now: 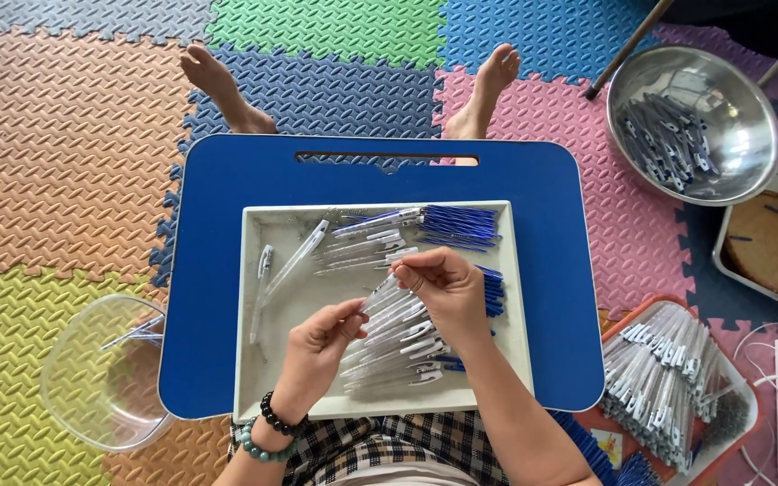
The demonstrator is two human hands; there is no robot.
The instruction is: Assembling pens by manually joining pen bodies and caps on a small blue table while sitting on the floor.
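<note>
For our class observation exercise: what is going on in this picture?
A person sits on foam floor mats with a blue lap table over their legs. Both hands, left hand and right hand, hold one clear pen barrel between them above a white tray piled with pen barrels and blue refills. A metal bowl of pens sits to the right.

No packages, labels, signs or screens show anywhere (only loose goods in open containers)

Steel bowl (749,117), clear bowl (92,378)
</note>
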